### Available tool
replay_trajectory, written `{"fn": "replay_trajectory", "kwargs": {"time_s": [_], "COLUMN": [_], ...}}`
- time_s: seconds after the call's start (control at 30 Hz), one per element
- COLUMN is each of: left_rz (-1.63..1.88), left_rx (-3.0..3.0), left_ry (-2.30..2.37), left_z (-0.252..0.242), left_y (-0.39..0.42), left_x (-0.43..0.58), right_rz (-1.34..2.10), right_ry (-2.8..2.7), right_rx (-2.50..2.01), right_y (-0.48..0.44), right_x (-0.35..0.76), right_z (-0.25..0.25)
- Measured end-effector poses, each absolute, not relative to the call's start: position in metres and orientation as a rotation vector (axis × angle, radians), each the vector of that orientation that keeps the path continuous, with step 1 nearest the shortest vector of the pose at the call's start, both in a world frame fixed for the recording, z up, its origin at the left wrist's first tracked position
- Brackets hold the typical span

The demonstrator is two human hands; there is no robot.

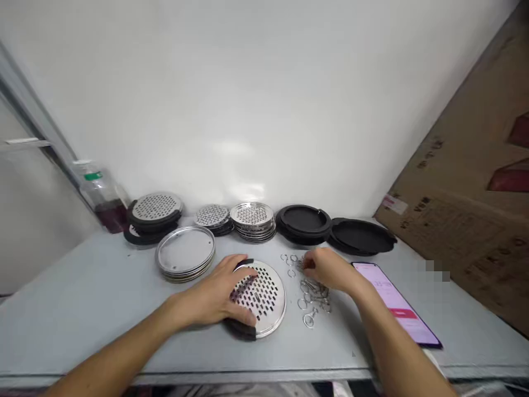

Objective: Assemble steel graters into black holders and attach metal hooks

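A person is working with two bare hands at a grey desk (82, 320). The left hand (210, 292) is lying over a round perforated metal disc (266, 298), and its grip is spread wide, with the fingers reaching across the holes, so it is having hold of this disc near the disc's left edge. A black rim piece (241, 331) is showing under the disc, which is sitting near the front of the desk. The right hand (326, 270) is bending down just above a loose heap of small metal rings (312, 295), beside the disc, but I cannot tell if its grip is pinching a ring. Behind them, a stack of plain metal discs (185, 251), stacks of perforated discs (251, 216) and black round lids (303, 220) are standing in a row. A smartphone (392, 300) is lying to the right, showing a pink screen, and a plastic bottle (99, 187) is standing past the far left corner.
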State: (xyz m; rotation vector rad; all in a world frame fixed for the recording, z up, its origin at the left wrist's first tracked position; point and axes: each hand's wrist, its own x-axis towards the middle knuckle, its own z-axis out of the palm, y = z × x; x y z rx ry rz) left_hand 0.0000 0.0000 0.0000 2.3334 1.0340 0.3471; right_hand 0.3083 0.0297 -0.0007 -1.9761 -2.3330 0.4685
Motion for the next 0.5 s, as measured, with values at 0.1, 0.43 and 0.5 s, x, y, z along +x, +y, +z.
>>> {"fn": "replay_trajectory", "kwargs": {"time_s": [0.1, 0.43, 0.5], "left_rz": [0.547, 0.21, 0.164], "left_rx": [2.362, 2.422, 2.416], "left_ry": [1.159, 1.283, 1.303], "left_z": [0.002, 0.007, 0.005], "left_y": [0.016, 0.057, 0.059], "left_x": [0.027, 0.122, 0.129], "right_rz": [0.434, 0.335, 0.335], "right_ry": [-2.322, -2.316, -2.314], "right_rx": [-1.982, -2.001, -1.996], "right_y": [0.03, 0.031, 0.032], "right_x": [0.306, 0.297, 0.298], "right_z": [0.0, -0.01, -0.011]}}
